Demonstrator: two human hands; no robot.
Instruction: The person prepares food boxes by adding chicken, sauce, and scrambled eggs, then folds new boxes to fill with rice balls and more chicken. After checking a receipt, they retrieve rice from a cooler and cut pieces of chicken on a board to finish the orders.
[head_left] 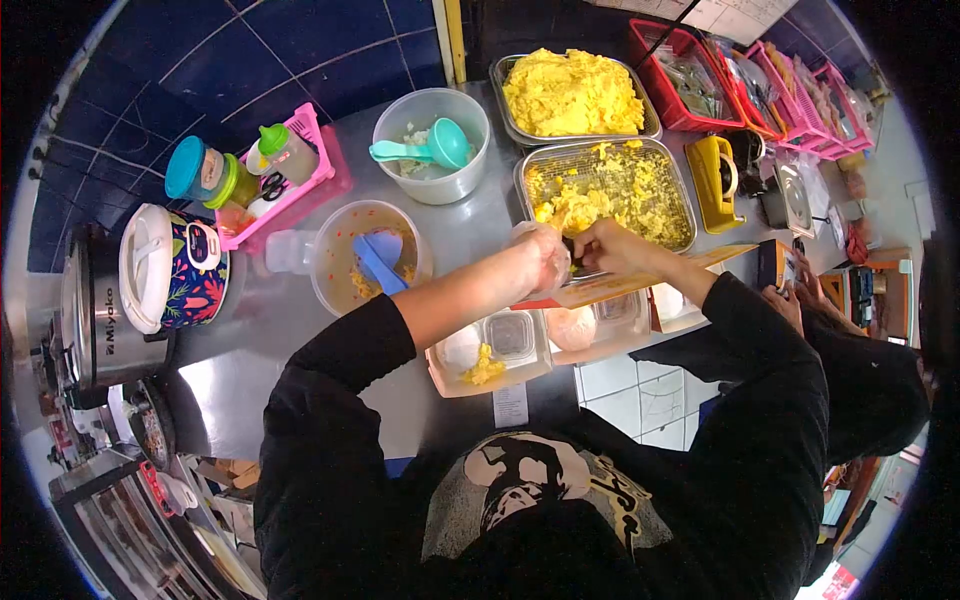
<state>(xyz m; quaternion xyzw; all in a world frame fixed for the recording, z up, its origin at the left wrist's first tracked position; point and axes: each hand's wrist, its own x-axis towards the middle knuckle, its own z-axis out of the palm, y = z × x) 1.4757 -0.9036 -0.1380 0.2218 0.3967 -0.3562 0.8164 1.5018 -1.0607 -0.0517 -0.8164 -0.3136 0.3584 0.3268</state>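
Note:
My left hand (542, 256), in a clear plastic glove, is at the front edge of a metal tray (690, 205) of yellow scrambled egg (640, 198). Its fingers reach toward the egg and are partly hidden. Close beside it, my right hand (603, 244) has its fingers curled in a pinch; anything between them is too small to make out. Below my forearms lies an open meal box (540, 368) with white rice (458, 350), a bit of egg (485, 367) and a small clear container (510, 334). Another open box (628, 318) with rice stands beside it, partly covered by its raised lid.
A second tray heaped with egg (572, 92) stands behind. To the left are a tub with a turquoise scoop (448, 143), a tub with a blue scoop (382, 262), a pink basket (322, 165) and a rice cooker (105, 310). Another person's hands (790, 300) are at right.

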